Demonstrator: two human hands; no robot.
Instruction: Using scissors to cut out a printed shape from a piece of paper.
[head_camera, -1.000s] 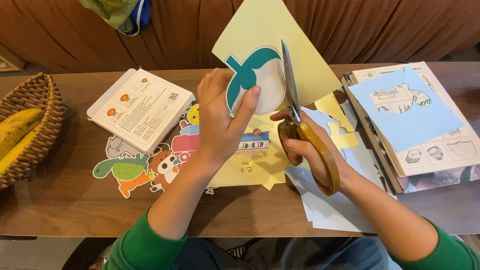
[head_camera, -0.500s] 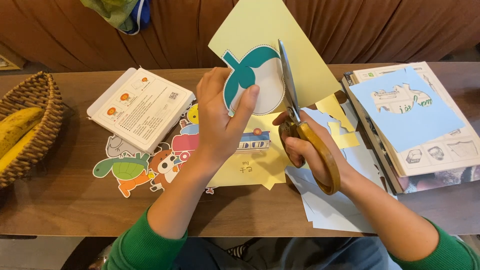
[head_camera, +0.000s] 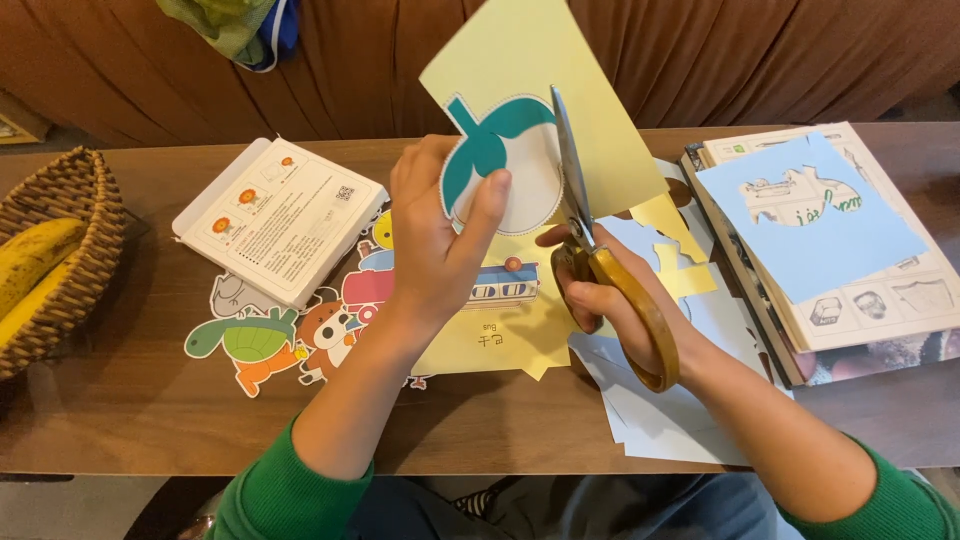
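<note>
Basket (head_camera: 70, 200) cut off, left edge

Single head view, looking steeply down, close over wooden table (head_camera: 120, 420); sofa at top edge.

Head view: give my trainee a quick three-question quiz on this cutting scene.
1. True or false: the right hand holds the scissors.
2. What does the left hand pinch? A) yellow sheet B) white booklet C) banana
3. The wicker basket sits at the table's ____ end in the picture.
Key: 1 true; 2 A; 3 left.
</note>
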